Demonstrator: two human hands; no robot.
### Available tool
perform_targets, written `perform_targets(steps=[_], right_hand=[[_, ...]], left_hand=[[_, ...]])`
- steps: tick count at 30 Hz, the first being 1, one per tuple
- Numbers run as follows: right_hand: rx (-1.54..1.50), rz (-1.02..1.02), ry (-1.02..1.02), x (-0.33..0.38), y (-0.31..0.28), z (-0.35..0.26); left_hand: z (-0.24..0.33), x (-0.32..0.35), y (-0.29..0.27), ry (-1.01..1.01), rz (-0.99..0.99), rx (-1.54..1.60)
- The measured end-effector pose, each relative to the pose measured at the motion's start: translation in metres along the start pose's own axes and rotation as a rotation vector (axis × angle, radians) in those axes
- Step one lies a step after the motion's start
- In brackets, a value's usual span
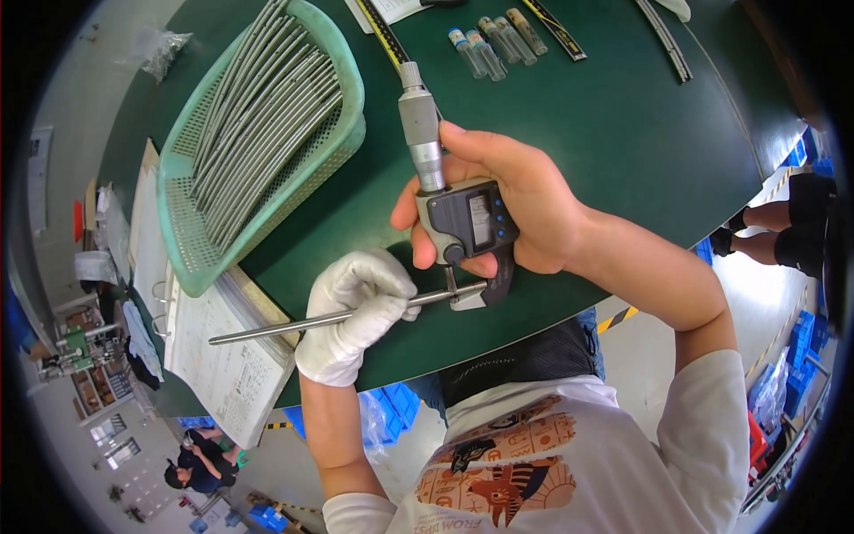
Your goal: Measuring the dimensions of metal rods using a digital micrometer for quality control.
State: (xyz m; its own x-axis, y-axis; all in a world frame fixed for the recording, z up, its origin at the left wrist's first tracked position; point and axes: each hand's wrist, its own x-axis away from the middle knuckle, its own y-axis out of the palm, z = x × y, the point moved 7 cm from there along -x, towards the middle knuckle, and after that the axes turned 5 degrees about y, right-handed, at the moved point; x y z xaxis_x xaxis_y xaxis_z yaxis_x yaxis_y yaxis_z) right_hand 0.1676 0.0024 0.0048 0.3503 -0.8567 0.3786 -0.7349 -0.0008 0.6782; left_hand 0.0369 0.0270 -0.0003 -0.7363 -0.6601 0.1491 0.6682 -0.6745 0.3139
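My left hand [356,311], in a white glove, is closed around a thin metal rod [267,331] that slants up to the right. The rod's right end lies in the jaw of a digital micrometer [469,222], between its spindle and anvil; whether both faces touch it I cannot tell. Bare, my right hand [525,196] grips the micrometer by its frame, thumb up beside the grey thimble [418,118]. A small display faces up from the micrometer's body. Behind my left hand, a pale green plastic basket [351,107] holds many similar metal rods [262,125].
An open ring binder with written sheets [227,374] lies at the table's left edge. Several small clear tubes [480,53], a steel rule [556,31] and thin rods [665,40] lie across the far side of the green table [614,116]. Other people are at the left and right.
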Motion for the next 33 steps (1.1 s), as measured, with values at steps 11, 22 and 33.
perform_targets(steps=[11, 22, 33], right_hand=[[0.036, 0.009, 0.015, -0.0003, -0.0007, 0.0012], [0.000, 0.003, 0.013, -0.0020, -0.0002, 0.0030], [0.108, 0.058, -0.023, -0.0002, -0.0014, 0.0000]], left_hand=[[0.0036, -0.0020, 0.0047, 0.048, -0.142, -0.140], [0.0051, -0.0022, 0.0050, 0.042, -0.142, -0.115], [0.0044, -0.0019, 0.0059, 0.027, -0.155, -0.102]])
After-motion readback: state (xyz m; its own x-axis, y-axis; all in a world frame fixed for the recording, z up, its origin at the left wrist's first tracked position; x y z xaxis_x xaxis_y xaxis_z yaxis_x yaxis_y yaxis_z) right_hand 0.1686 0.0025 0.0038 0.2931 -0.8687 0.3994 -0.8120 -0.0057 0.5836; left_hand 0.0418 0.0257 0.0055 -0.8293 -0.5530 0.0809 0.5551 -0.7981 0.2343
